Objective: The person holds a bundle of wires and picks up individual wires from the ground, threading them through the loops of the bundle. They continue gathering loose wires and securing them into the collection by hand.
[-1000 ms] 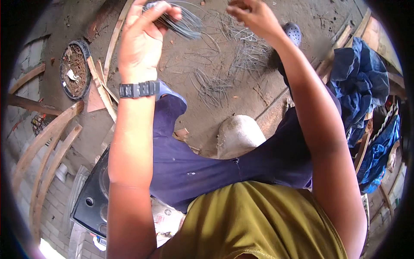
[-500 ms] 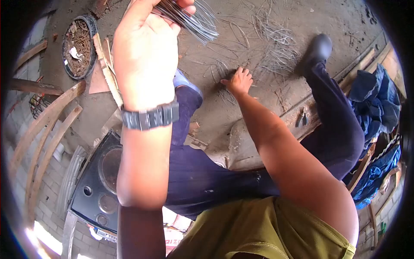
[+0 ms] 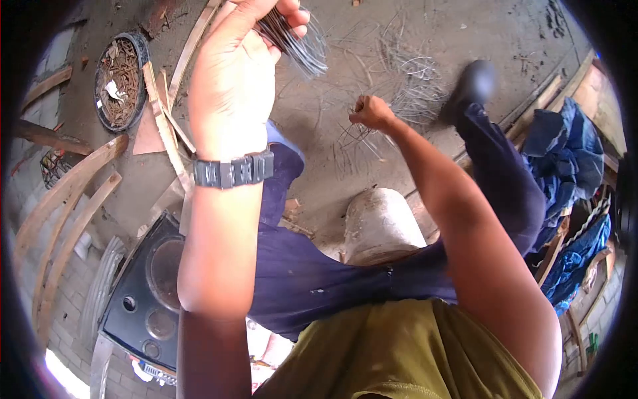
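Note:
My left hand (image 3: pixel 236 63), a watch (image 3: pixel 232 171) on its wrist, is raised at the top of the view. Its fingers are wrapped round a bundle of thin grey wires (image 3: pixel 299 50), whose ends fan out to the right. Lower down, my right hand (image 3: pixel 373 113) is closed near the floor, its fingertips pinching loose wires (image 3: pixel 362 138) that hang and spread below it. Just beyond lies a tangled heap of the same wires (image 3: pixel 417 83).
An oval tub of rusty nails or scraps (image 3: pixel 141 80) stands upper left. Curved wooden strips (image 3: pixel 73 193) and a black speaker box (image 3: pixel 143 296) lie to the left. Between my legs is a white rounded container (image 3: pixel 382 219). Blue cloth (image 3: pixel 565 149) is piled at right.
My right hand, spread over the floor wires before, has closed on some and come up slightly. The left hand still grips its bundle and sits slightly lower in view.

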The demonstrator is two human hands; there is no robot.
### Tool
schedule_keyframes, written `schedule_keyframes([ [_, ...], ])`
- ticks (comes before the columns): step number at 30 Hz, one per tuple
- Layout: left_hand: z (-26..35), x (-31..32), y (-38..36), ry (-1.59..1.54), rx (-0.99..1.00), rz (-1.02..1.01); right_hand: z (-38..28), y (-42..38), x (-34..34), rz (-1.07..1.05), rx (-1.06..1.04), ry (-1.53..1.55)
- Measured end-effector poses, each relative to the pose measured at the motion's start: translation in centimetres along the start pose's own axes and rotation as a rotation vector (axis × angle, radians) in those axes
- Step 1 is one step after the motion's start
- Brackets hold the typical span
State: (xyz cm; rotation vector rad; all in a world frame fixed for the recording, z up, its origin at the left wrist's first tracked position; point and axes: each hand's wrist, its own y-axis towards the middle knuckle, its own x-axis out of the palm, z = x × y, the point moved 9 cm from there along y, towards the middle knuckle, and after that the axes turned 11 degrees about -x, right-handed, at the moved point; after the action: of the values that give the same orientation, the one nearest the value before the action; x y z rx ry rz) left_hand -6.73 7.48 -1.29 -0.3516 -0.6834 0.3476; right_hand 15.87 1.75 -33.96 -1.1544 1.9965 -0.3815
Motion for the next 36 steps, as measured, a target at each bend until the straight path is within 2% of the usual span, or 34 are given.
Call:
schedule_keyframes([
  [1,0.1,0.5,-0.3,-0.012,0.002,0.005,-1.2,-0.9,-2.6,0.022,-0.052,0.116],
  [6,-1.7,0.7,0.2,0.178,-0.014,-0.093,-11.9,-8.4,-15.6,-0.013,-0.238,0.051],
  [8,-3.2,1.0,0.6,0.297,-0.051,-0.093,-15.3,-11.8,-19.7,0.100,-0.302,0.099],
  [14,-7.1,5.6,-0.3,0.523,-0.125,-0.252,-17.8,-17.8,-23.6,0.296,-0.369,0.149],
  [15,-7.5,6.7,-0.8,0.552,-0.120,-0.270,-18.3,-17.9,-23.4,0.297,-0.441,0.116],
  [18,-9.1,8.7,-0.7,0.557,-0.125,-0.312,-18.4,-17.5,-23.6,0.247,-0.381,0.091],
  [20,-9.4,8.8,0.1,0.746,-0.056,-0.297,-17.8,-17.1,-24.0,0.311,-0.407,0.096],
  [24,-8.4,8.5,1.4,0.587,-0.141,-0.293,-17.4,-17.1,-25.5,0.347,-0.388,0.184],
  [27,-5.7,5.8,3.2,0.084,-0.116,-0.248,-16.2,-16.6,-26.7,0.371,-0.398,0.249],
  [28,-4.6,5.1,3.8,-0.023,-0.104,-0.276,-16.0,-16.6,-26.9,0.361,-0.422,0.297],
  [30,-2.7,2.2,4.7,-0.111,-0.077,-0.144,-15.7,-16.7,-26.9,0.323,-0.416,0.313],
  [32,-1.1,-0.6,5.3,-0.110,-0.020,-0.030,-15.5,-16.6,-27.0,0.321,-0.430,0.405],
  [34,-0.8,-0.7,4.8,-0.108,-0.008,-0.011,-15.3,-16.5,-27.2,0.339,-0.427,0.472],
  [36,-2.1,0.0,4.2,0.078,-0.024,0.024,-13.7,-16.5,-28.3,0.508,-0.310,0.518],
])
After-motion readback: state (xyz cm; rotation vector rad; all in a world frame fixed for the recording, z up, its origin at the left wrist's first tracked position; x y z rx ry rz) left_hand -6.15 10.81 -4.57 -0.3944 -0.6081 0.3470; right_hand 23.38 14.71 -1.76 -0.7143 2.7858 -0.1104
